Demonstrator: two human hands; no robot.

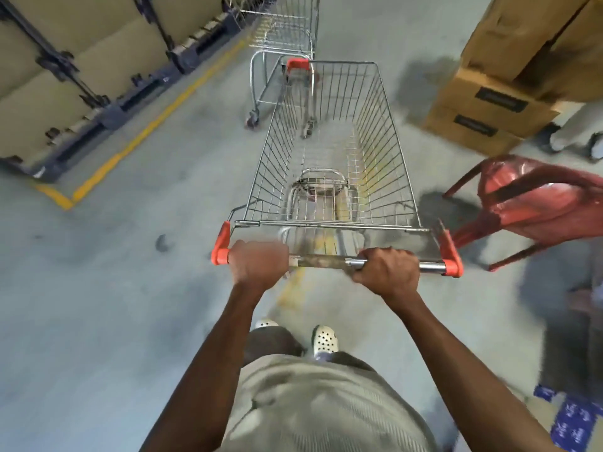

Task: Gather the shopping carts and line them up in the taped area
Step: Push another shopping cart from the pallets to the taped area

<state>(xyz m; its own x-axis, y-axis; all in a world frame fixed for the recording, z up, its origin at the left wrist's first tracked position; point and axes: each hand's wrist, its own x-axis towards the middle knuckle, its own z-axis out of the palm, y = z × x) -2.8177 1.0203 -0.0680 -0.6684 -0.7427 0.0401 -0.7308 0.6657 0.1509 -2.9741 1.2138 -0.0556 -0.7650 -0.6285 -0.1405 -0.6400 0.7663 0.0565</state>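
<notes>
Both the left hand (pixel 257 261) and right hand (pixel 388 272) grip the cart (pixel 326 141) handle (fingers wrapped tight), and nesting it squarely into the parked cart (pixel 284 34) ahead seems next.

Ribbed pale grey-beige shirt (pixel 326 406); dark trousers (pixel 274 342), perhaps; white perforated clogs (pixel 324 337).

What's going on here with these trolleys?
A person is gripping the handle of an empty wire shopping cart, with the left hand and the right hand both wrapped round the bar. The cart points at a second cart standing just ahead, to the right of a yellow tape line on the floor. A red chair and stacked cardboard boxes stand on the right.
</notes>
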